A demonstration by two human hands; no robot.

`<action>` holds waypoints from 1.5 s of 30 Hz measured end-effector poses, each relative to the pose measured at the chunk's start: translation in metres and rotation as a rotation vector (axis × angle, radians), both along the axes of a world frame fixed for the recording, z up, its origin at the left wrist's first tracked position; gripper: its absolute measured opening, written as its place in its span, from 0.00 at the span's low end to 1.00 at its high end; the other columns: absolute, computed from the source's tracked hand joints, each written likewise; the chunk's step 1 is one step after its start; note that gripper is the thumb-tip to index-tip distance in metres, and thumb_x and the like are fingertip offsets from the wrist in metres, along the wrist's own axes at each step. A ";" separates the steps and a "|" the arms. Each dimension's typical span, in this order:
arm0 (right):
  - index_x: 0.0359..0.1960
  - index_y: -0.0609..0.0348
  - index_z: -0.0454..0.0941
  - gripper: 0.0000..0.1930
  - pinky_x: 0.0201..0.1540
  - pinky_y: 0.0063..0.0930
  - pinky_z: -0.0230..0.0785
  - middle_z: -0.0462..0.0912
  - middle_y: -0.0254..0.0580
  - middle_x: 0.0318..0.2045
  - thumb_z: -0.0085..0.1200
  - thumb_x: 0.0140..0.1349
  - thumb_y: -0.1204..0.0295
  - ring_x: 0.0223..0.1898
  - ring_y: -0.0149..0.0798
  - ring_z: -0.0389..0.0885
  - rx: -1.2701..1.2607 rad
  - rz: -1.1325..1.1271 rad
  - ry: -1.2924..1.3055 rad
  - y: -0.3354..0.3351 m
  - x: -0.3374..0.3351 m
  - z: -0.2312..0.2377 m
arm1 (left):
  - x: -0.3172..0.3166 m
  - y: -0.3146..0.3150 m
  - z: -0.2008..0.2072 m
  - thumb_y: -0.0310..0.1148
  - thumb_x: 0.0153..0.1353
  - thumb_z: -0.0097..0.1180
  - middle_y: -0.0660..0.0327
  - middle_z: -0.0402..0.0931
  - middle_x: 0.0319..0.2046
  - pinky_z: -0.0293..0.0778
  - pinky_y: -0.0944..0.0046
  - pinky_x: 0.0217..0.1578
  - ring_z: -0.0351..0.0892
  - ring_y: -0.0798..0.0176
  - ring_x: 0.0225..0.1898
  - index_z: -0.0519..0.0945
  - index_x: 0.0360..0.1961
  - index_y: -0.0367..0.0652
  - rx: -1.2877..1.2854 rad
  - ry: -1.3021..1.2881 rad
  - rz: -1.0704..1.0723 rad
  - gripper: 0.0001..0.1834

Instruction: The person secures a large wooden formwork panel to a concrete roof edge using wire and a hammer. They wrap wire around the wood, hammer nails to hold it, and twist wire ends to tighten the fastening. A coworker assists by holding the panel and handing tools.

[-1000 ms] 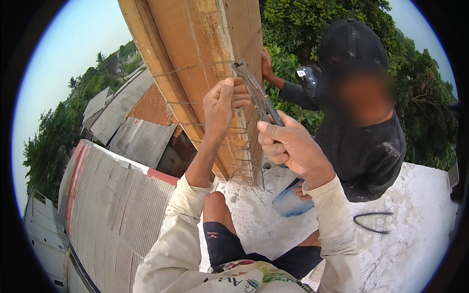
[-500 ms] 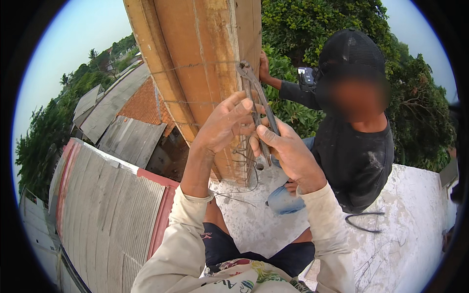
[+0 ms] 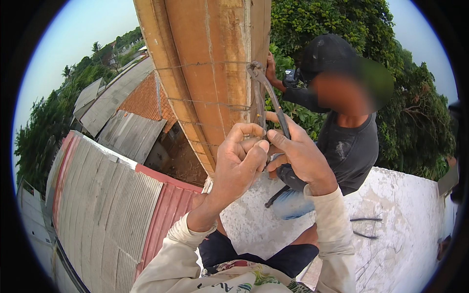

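A pair of metal pincers (image 3: pixel 269 87) hangs head-up against the edge of a wooden column form (image 3: pixel 229 58), its jaws at a thin tie wire (image 3: pixel 207 63) that runs across the boards. My right hand (image 3: pixel 305 158) has a handle of the pincers between its fingers, thumb toward my left hand. Close beside it, my left hand (image 3: pixel 242 158) is closed, thumb against bent fingers. Whatever it pinches is too small and hidden to name. Both hands are nearly touching, just below the pincers' head.
A person in a black cap and black shirt (image 3: pixel 349 151) crouches at the right, one hand (image 3: pixel 271 68) on the form. Bent dark wires (image 3: pixel 366 228) lie on the pale concrete surface (image 3: pixel 400 210). Corrugated roofs (image 3: pixel 107 195) lie below at left; trees (image 3: pixel 415 97) stand behind.
My left hand's spread fingers have closed together, and both hands sit lower relative to the pincers' head. The other person has leaned toward the column. The view has shifted slightly.
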State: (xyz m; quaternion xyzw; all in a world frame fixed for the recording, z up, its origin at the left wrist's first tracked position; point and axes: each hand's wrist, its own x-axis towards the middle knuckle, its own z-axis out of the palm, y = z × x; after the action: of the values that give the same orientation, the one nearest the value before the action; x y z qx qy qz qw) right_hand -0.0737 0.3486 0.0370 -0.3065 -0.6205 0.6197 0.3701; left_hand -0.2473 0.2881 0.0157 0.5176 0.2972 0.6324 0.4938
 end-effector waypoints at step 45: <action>0.56 0.56 0.66 0.20 0.24 0.16 0.56 0.65 0.25 0.32 0.62 0.73 0.62 0.26 0.19 0.61 -0.206 -0.012 0.213 -0.022 0.002 0.029 | 0.020 0.123 0.054 0.45 0.70 0.62 0.63 0.73 0.21 0.75 0.64 0.25 0.74 0.68 0.19 0.72 0.31 0.45 -0.151 -0.094 -0.024 0.18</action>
State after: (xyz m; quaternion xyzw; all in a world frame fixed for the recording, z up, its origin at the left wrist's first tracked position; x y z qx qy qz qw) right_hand -0.0720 0.3262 0.0656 -0.2790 -0.5087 0.7071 0.4043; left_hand -0.2270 0.4115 0.0699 0.4522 0.3143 0.6259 0.5523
